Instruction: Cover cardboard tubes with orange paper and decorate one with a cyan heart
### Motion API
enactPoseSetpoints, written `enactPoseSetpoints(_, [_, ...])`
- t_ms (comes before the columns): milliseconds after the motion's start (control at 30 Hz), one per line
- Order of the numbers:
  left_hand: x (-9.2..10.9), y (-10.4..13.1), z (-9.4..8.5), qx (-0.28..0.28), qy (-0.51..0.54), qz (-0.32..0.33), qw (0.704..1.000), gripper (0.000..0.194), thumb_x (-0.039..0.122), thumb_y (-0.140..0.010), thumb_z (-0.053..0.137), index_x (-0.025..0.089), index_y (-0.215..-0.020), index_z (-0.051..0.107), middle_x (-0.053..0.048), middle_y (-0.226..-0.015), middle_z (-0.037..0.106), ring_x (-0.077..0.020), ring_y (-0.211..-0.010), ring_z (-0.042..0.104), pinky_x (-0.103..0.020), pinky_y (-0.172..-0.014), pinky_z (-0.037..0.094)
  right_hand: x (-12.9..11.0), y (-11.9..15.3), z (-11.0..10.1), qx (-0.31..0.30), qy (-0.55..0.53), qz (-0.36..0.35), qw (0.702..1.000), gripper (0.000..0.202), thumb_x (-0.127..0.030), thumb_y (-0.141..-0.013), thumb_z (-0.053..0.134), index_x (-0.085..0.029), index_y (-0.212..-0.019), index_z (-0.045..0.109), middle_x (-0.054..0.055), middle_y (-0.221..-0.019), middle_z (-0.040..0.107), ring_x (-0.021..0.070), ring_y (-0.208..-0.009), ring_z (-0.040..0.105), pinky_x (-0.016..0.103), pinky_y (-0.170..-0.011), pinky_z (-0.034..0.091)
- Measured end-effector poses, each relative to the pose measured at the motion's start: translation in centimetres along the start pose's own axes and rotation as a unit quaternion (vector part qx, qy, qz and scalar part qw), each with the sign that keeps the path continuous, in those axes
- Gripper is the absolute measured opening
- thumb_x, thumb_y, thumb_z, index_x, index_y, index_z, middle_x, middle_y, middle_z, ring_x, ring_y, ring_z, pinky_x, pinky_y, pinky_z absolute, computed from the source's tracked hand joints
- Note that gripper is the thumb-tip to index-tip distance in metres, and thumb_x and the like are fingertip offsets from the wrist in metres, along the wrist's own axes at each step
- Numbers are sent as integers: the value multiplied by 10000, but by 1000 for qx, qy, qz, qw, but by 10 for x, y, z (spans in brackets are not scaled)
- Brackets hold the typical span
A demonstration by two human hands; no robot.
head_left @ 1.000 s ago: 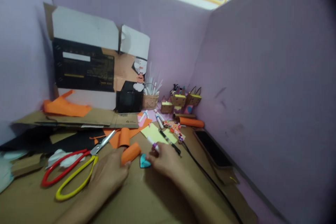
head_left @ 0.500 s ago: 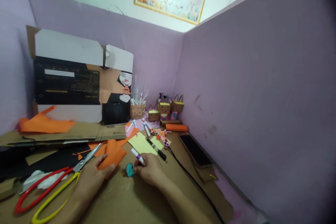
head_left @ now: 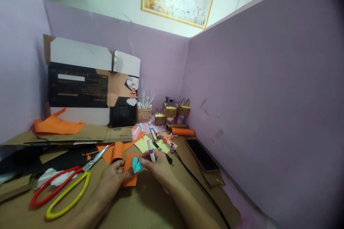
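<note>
My left hand [head_left: 111,180] pinches a flat orange paper piece [head_left: 130,181] over the cardboard work surface. In my right hand [head_left: 159,168] are a white marker with a purple band [head_left: 151,151], pointing up, and a blue paper heart [head_left: 137,165] with a dark outline, pinched at its right edge. The heart overlaps the orange piece in view; whether they touch I cannot tell. Just behind my left hand stands a rolled orange paper tube [head_left: 117,150]. To the left lie open scissors [head_left: 88,166] with one red and one yellow handle.
Yellow paper [head_left: 142,145], a black pen [head_left: 168,158] and a patterned hot glue gun [head_left: 169,141] with a black cord lie beyond my hands. A phone [head_left: 201,154] rests at right. Small cardboard animal figures [head_left: 170,111] and a marker basket [head_left: 144,115] stand behind.
My right hand has lifted the blue heart off the cardboard and brought it over the orange paper. My left hand has moved right with that paper and turned its flat side toward me.
</note>
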State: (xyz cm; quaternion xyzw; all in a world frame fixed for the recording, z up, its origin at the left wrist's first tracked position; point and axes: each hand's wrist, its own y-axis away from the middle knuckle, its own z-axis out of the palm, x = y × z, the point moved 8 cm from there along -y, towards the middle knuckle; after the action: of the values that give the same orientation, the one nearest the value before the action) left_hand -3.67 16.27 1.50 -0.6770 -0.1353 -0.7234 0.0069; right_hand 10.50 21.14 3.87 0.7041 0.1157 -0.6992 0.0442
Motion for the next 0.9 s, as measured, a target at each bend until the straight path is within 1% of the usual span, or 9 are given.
enactPoseSetpoints(133, [0,0,2,-6,3,10,1000,364,228,-468,728,139,-801,614,-42,-636,689,-222,-615,654,-287,-564,509,3,-2,-4,13,2,11,1000,132,-162,-541,644,-169,-638,554,-54,-551,508,94,-506,441,224,-525,368])
enactPoseSetpoints(333, [-2,0,9,-25,-1,12,1000,336,148,-454,675,132,-784,613,-34,-626,693,-183,-587,637,-246,-549,483,4,-1,0,9,13,19,1000,156,-136,-520,651,-172,-622,539,-55,-551,519,95,-510,447,220,-522,375])
enactPoseSetpoints(533, [-5,-1,9,-20,-18,11,1000,383,209,-461,686,133,-820,576,-5,-533,641,-153,-480,578,-214,-421,410,7,-1,-1,7,38,27,999,135,-124,-519,640,-166,-595,537,-63,-519,497,84,-491,409,210,-496,341])
enactPoseSetpoints(633, [-5,0,9,-18,-25,7,1000,414,247,-461,705,138,-834,560,-2,-530,624,-139,-437,544,-202,-366,374,8,-1,-1,-1,51,29,998,118,-139,-534,633,-166,-577,527,-70,-492,468,78,-475,383,206,-480,317])
enactPoseSetpoints(800, [-3,5,11,-33,-33,7,999,413,245,-511,670,143,-892,546,-1,-601,621,-142,-494,545,-220,-391,425,9,-1,3,-13,76,17,997,106,-142,-545,630,-161,-579,532,-74,-478,439,78,-472,355,208,-472,292])
enactPoseSetpoints(900, [0,7,11,-47,-44,29,997,429,246,-537,645,129,-932,529,26,-549,578,-116,-461,485,-206,-394,388,10,0,5,-17,89,9,996,100,-138,-552,623,-165,-579,530,-77,-474,432,78,-461,349,210,-462,286])
